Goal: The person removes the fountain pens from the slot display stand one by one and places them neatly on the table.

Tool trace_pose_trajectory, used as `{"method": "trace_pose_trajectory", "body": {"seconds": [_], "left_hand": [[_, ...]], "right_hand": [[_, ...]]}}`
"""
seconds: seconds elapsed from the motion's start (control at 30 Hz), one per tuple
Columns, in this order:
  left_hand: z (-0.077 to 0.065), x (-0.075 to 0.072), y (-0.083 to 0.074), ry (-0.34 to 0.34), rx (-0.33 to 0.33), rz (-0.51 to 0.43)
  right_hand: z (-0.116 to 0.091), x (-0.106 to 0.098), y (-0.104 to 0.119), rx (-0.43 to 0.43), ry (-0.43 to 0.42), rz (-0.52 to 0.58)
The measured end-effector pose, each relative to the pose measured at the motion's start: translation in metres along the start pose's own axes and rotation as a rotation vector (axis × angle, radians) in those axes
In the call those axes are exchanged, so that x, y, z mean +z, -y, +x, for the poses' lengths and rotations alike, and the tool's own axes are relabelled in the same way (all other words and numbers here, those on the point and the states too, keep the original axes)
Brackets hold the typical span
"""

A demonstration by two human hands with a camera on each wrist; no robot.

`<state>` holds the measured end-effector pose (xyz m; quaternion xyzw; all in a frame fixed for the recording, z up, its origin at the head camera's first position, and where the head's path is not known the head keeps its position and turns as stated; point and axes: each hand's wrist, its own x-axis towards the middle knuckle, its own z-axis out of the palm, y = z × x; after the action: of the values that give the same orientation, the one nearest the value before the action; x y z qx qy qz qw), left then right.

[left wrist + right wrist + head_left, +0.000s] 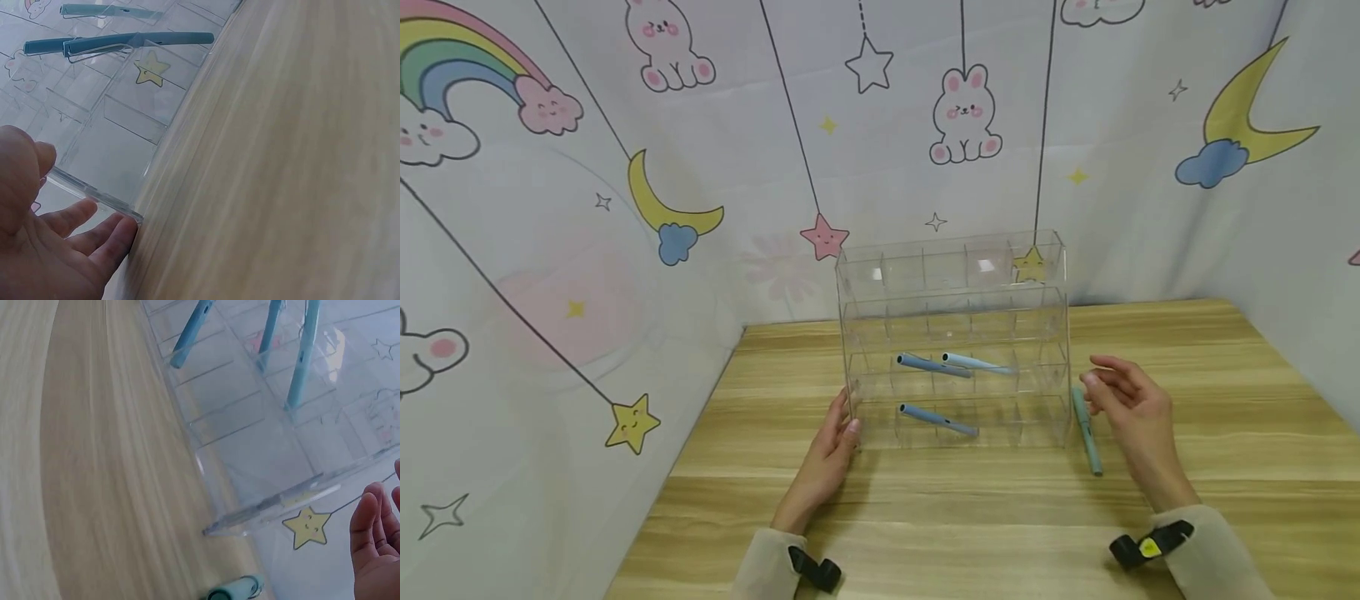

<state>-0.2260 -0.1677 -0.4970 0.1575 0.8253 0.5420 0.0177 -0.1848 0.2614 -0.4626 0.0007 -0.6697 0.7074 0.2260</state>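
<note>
A clear acrylic organizer (951, 329) with several rows of compartments stands on the table. My left hand (829, 454) is at its lower left side; in the left wrist view, the fingers (115, 240) touch the outer side wall and the thumb lies near the front edge. Off the organizer's right side, my right hand (1138, 417) is raised with loosely bent fingers and holds nothing. A green pen (1086, 433) lies on the table between that hand and the organizer. One blue pen (938, 419) leans in the bottom row. Above it lean another blue pen (934, 365) and a paler blue pen (977, 363).
The wood-grain table (962, 517) extends in front of and beside the organizer. Close behind it hangs a white curtain (895, 167) printed with rabbits, stars and moons, which also closes off the left and right sides.
</note>
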Motion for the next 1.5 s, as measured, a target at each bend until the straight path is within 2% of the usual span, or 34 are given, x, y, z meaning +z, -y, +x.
{"method": "trace_pose_trajectory", "body": {"seconds": [0.23,0.53,0.7,0.97,1.5], "left_hand": [[-0.002,0.001,0.001,0.000,0.012,0.019],[-0.002,0.000,0.002,-0.005,0.014,0.012],[-0.002,0.000,0.002,-0.008,0.005,0.021],[-0.001,0.000,0.001,-0.003,0.015,0.018],[-0.001,0.000,0.000,0.002,0.006,0.020]], "right_hand": [[0.000,0.014,0.011,-0.082,-0.004,-0.049],[0.000,0.023,0.019,-0.108,-0.053,-0.042],[-0.001,0.031,0.023,-0.137,-0.030,-0.034],[-0.001,0.041,0.021,-0.177,0.036,-0.081],[0.000,0.046,0.025,-0.218,0.041,-0.195]]}}
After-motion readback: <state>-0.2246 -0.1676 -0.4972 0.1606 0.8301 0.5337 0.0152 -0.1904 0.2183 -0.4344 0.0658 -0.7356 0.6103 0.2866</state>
